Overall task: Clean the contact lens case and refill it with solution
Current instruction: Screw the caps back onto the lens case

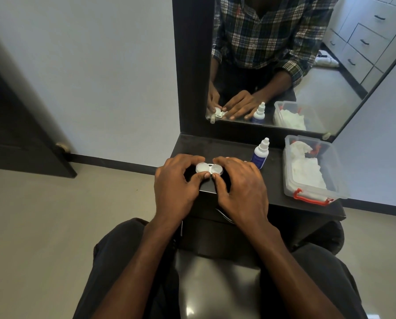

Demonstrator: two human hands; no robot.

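Head view, nearest: two forearms are seen reaching forward from a seated lap onto a dark worktop (238, 148).
Left hand (176, 180): curled round the left half of the contact lens case (209, 168), thumb pressed at its near edge.
Right hand (240, 183): curled round the right half, thumb tip set against the near rim.
Case position: held between both hands, low over or on the worktop's near left part; which cannot be told.
Case state: two round white tops are shown side by side; whether they are loosened cannot be told.
Step in hand: judged to be opening the case, with cleaning and refilling not yet done.
Doing it well: the case is best kept level and steadied by one hand while one cap is turned, so nothing is spilled or dropped.
Solution bottle (260, 154): upright, capped, just beside the right hand.
Clear box (339, 180): farther right, white tissue inside, red latch.
Mirror (284, 65): behind, the hands reflected.
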